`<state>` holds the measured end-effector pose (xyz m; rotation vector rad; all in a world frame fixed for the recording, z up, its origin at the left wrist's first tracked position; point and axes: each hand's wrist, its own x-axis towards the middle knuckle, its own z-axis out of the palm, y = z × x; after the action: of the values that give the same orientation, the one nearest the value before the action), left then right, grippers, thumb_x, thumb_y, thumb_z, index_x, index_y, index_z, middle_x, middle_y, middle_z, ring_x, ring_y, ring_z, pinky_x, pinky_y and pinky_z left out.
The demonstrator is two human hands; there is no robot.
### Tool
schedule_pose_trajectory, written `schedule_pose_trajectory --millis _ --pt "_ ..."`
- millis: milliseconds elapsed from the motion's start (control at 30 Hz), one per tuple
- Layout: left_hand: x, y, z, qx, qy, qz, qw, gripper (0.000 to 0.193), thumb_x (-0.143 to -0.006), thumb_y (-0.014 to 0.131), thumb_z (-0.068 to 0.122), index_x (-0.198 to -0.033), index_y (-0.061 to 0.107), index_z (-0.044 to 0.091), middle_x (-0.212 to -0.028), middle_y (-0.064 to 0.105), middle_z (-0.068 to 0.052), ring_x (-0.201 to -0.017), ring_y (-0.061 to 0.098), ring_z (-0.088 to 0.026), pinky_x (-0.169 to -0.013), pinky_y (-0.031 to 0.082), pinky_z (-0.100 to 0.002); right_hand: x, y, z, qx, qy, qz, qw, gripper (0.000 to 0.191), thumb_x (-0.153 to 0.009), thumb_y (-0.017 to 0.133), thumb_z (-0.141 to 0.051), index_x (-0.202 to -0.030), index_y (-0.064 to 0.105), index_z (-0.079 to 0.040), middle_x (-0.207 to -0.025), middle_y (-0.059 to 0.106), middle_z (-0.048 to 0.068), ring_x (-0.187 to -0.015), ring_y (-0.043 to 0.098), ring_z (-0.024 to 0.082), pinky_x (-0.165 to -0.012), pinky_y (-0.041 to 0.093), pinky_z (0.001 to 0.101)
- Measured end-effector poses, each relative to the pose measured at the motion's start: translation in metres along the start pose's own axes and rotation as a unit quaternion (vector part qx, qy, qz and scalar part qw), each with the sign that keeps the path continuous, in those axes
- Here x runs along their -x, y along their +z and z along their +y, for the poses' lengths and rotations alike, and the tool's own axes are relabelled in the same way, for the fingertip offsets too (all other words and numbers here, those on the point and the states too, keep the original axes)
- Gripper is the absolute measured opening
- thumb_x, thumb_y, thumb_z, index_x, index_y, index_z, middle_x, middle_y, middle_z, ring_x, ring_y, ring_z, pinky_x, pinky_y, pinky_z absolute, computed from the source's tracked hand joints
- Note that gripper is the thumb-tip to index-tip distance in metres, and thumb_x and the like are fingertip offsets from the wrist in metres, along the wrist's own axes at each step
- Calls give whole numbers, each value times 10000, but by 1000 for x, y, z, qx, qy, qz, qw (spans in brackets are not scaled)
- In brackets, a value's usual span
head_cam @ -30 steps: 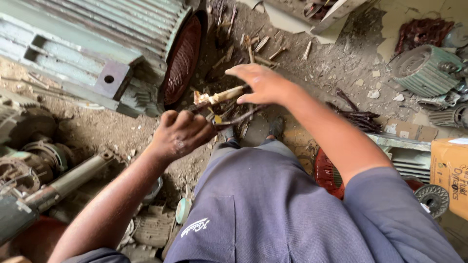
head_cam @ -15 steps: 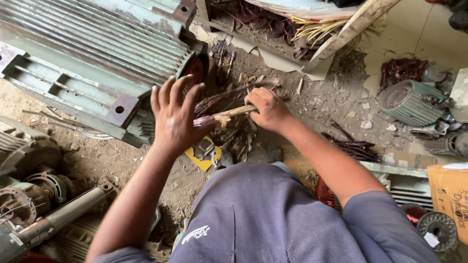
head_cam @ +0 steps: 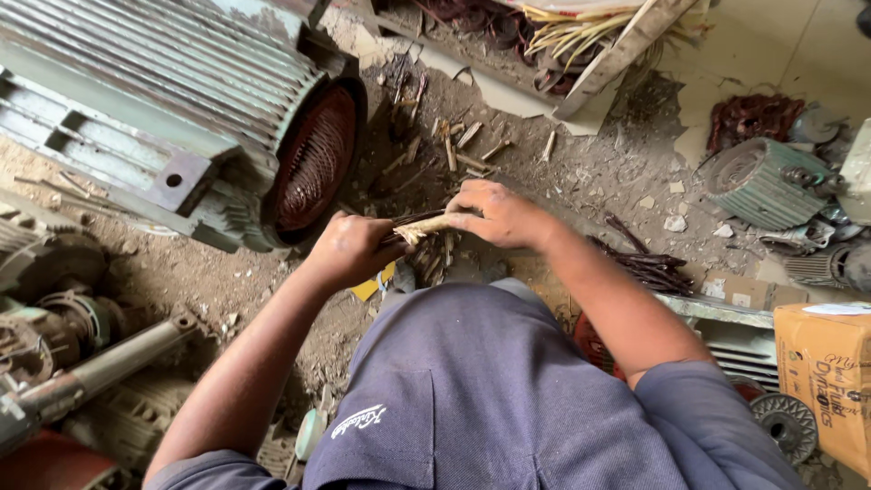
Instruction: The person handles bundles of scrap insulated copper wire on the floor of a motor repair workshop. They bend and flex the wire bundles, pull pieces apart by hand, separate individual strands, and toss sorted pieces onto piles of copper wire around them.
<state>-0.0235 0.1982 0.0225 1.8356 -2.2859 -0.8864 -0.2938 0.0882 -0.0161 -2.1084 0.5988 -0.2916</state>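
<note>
At the far left lie a rusty shaft (head_cam: 100,367) and worn machine parts on the dirt floor (head_cam: 227,281). Above them sits a large grey-green finned motor housing (head_cam: 154,100), its open end showing reddish copper windings (head_cam: 313,159). Next comes the left hand (head_cam: 349,249), fingers curled tight round the dark end of a bundle of sticks (head_cam: 419,227). The bundle is thin and short, held roughly level between both hands just above the floor, in front of the person's knee; its left part is dark brown, its right part pale tan and frayed. The right hand (head_cam: 499,216) pinches the pale end, fingers closed on it. Loose wooden slivers (head_cam: 463,145) litter the ground beyond the hands, and dark strips (head_cam: 649,259) lie beside the right forearm. Further right stand a small ribbed motor (head_cam: 758,181) and a brown cardboard box (head_cam: 826,381). The floor is packed earth strewn with chips and dust, turning to pale tile at the top right.
</note>
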Motion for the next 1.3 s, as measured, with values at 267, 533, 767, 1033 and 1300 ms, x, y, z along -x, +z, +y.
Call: schedule_pose_trajectory --millis 267,533,767,1033,1300 --pt "-5 19 77 -304 120 119 938 99 -921 605 284 -943 607 188 -954 607 21 -882 548 -169 -779 371 -377 29 -48 11 -97 -68 -156 981 314 -884 702 -231 -1168 722 -98 -1047 686 116 -1027 667 298 -924 530 414" --pt "-20 16 108 -368 74 177 910 91 -875 615 285 -943 589 231 -898 535 43 -905 515 -168 -791 364 -383 43 -58 -7 26 -145 -1 989 421 -805 749 -97 -1222 694 -98 -1064 636 142 -1033 620 350 -906 511 456" --pt "-26 9 121 -332 44 214 918 276 -725 650 339 -937 591 173 -896 552 -6 -908 532 -221 -778 371 -426 54 -58 -18 125 -207 138 960 387 -730 670 58 -1113 658 -5 -1066 626 158 -1009 627 364 -899 527 447" --pt "-33 23 126 -310 19 223 924 118 -865 647 234 -944 590 167 -899 562 -5 -914 547 -214 -789 369 -432 59 -64 -6 156 -229 147 950 339 -734 657 85 -1060 617 1 -1044 614 158 -1019 614 350 -935 533 434" --pt "-40 33 127 -349 5 167 922 85 -907 613 221 -980 594 183 -890 573 14 -884 528 -172 -798 361 -390 63 -64 11 157 -219 92 959 315 -756 669 68 -1049 578 -4 -1044 593 174 -1020 613 351 -923 534 429"
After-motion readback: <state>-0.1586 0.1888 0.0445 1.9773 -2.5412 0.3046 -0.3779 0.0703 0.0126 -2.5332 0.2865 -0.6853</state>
